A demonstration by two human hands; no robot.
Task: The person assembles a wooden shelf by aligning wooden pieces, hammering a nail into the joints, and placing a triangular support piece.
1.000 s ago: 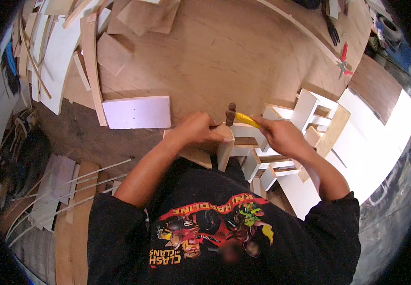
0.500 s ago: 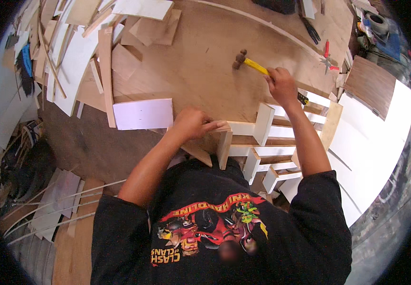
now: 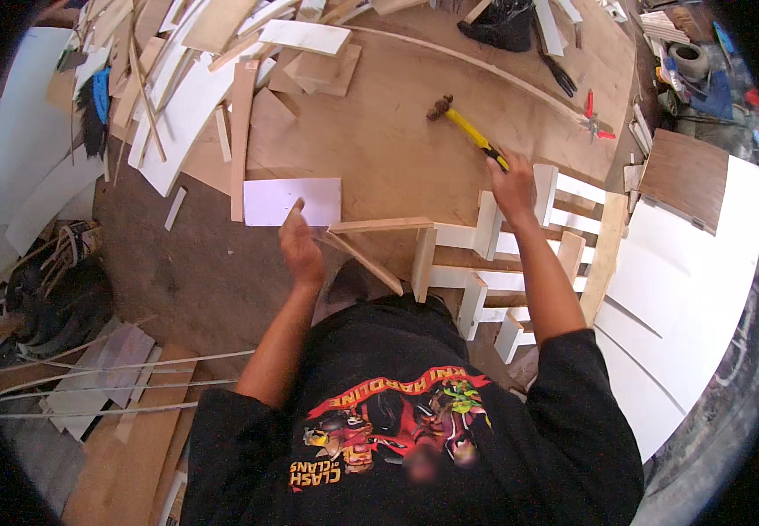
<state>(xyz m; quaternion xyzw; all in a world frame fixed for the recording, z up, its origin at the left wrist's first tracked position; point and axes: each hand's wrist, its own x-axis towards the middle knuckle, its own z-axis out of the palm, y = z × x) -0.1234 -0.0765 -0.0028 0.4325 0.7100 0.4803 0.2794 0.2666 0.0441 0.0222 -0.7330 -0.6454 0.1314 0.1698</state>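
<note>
My right hand (image 3: 514, 191) grips a hammer (image 3: 469, 129) by the black end of its yellow handle; the head hangs over the brown worktop. My left hand (image 3: 301, 247) reaches the near edge of a small white board (image 3: 266, 203), its fingertips drawn together on the surface. Small dark specks lie on that board; whether the fingers pinch one I cannot make out. Between my hands stands a wooden frame (image 3: 520, 279) of white slats and short upright pieces. A bare wood strip (image 3: 379, 225) joins its left end, with a slanted strip (image 3: 367, 263) below.
Offcuts and boards (image 3: 188, 101) are heaped at the far left. Red-handled pliers (image 3: 590, 118) and a dark tool (image 3: 560, 77) lie at the far right of the brown worktop (image 3: 388, 149). A large white panel (image 3: 686, 289) leans along the right side.
My left hand has left the wood strip and moved left to the white board. My right hand has slid back along the hammer's handle to its black end.
</note>
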